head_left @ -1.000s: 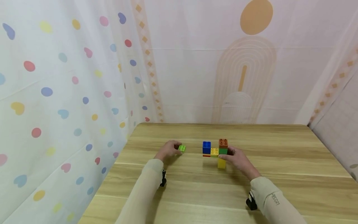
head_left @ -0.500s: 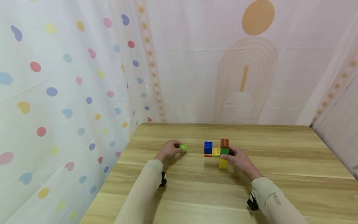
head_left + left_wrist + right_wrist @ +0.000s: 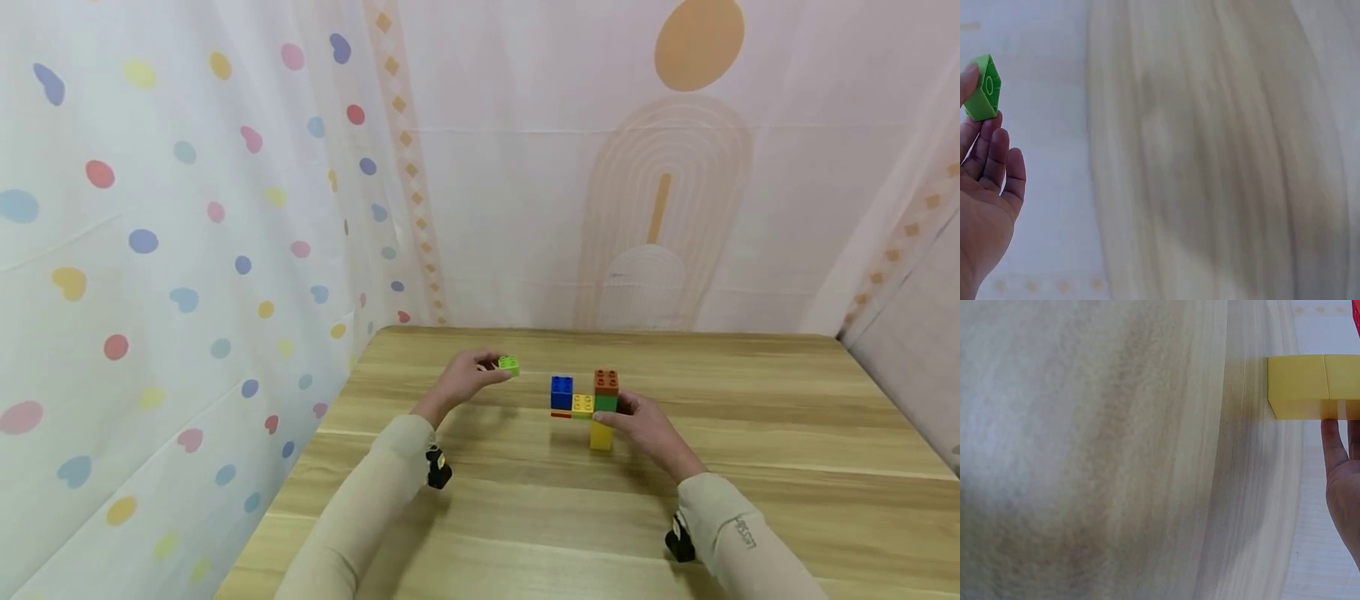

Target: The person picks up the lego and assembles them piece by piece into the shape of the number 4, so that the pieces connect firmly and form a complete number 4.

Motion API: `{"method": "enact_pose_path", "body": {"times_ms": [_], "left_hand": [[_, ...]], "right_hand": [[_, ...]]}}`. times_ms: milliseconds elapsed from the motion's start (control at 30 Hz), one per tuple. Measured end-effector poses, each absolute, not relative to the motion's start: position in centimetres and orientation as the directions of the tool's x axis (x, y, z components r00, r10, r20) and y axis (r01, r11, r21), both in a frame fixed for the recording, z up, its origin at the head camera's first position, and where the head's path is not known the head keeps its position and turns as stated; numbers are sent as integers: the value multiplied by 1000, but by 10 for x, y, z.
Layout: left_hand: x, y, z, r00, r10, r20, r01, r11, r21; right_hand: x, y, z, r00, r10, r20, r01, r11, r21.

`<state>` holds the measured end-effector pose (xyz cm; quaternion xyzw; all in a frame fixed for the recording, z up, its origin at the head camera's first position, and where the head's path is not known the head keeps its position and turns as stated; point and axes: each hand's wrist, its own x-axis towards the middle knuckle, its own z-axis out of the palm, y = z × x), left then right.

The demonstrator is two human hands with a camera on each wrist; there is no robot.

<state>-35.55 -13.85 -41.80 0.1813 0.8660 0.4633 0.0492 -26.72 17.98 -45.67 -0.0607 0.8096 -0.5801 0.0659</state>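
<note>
My left hand (image 3: 461, 381) pinches a small lime-green toy brick (image 3: 509, 366) between thumb and fingertips, raised off the tabletop. In the left wrist view the brick's hollow underside (image 3: 989, 85) shows. Around the built brick piece, my right hand (image 3: 651, 427) grips the upright column at its right side. That column has a brown brick (image 3: 606, 382) on top, a green brick (image 3: 605, 403) under it and yellow bricks (image 3: 1300, 387) below. A yellow studded brick (image 3: 582, 404) juts out leftward, with a blue brick (image 3: 562, 392) over a thin red layer (image 3: 561, 414) at its end. Whether the column touches the table cannot be told.
The wood-grain table (image 3: 525, 517) spreads under both arms. Behind its far edge hangs a pale patterned curtain (image 3: 510, 208), and a dotted curtain (image 3: 172, 333) runs along the left side. Black wrist cameras (image 3: 438, 468) sit on both sleeves.
My left hand has taken the lime-green brick from the tabletop and lifted it up, slightly rightward. The right hand keeps its grip on the built piece, almost unmoved.
</note>
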Motion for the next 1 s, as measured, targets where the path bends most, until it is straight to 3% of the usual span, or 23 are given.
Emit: {"method": "enact_pose_path", "body": {"times_ms": [367,1000], "left_hand": [[-334,-102,-390,-892,438,114,304,393,868],[-325,-75,-388,-843,520,137,380,397,835]], "right_hand": [[-268,182,-458,-987,-161,-25,-32,337,-941],[-267,183,-459,-987,-159,-35,-17,316,-949]]}}
